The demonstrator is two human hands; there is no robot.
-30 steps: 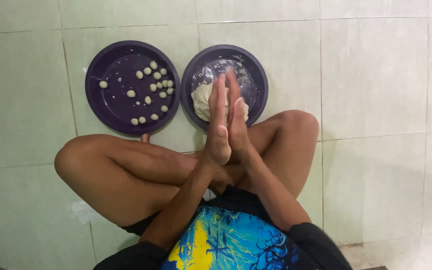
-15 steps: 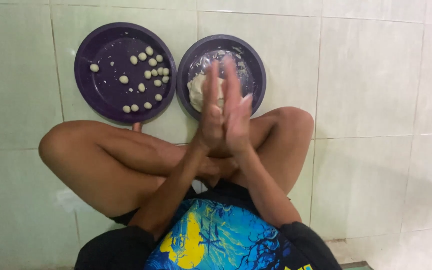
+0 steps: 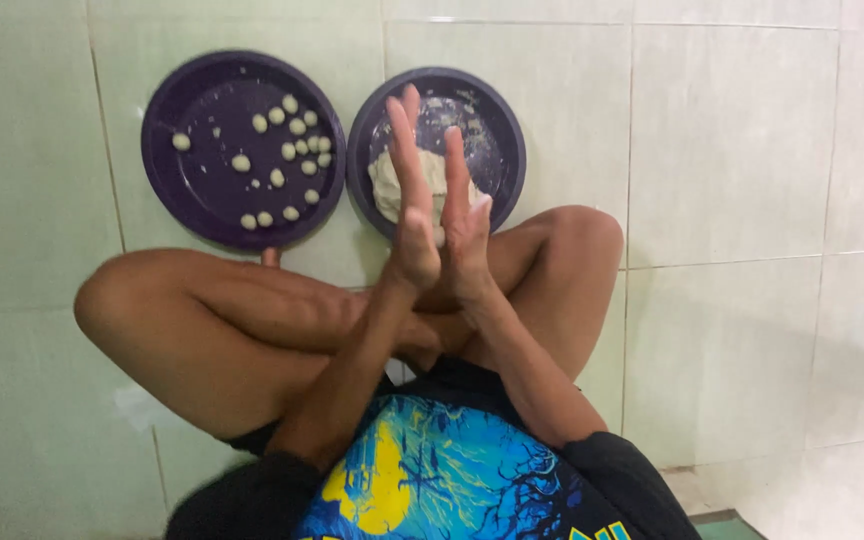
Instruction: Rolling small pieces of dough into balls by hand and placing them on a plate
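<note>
Two hands pressed palm to palm, fingers straight, upright over crossed legs (image 3: 252, 320); left hand (image 3: 414, 215) set slightly ahead of right hand (image 3: 467, 235); whether anything sits between palms, cannot tell; directly beyond fingertips, dough lump (image 3: 392, 185) lies in right purple plate (image 3: 497, 125); left purple plate (image 3: 202, 205) just beside it carries small dough balls (image 3: 287, 150); both plates on pale green tiled floor (image 3: 752, 150).

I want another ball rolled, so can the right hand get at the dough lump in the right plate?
Probably yes: the right hand hovers just above the dough lump, nothing lying between them.
</note>
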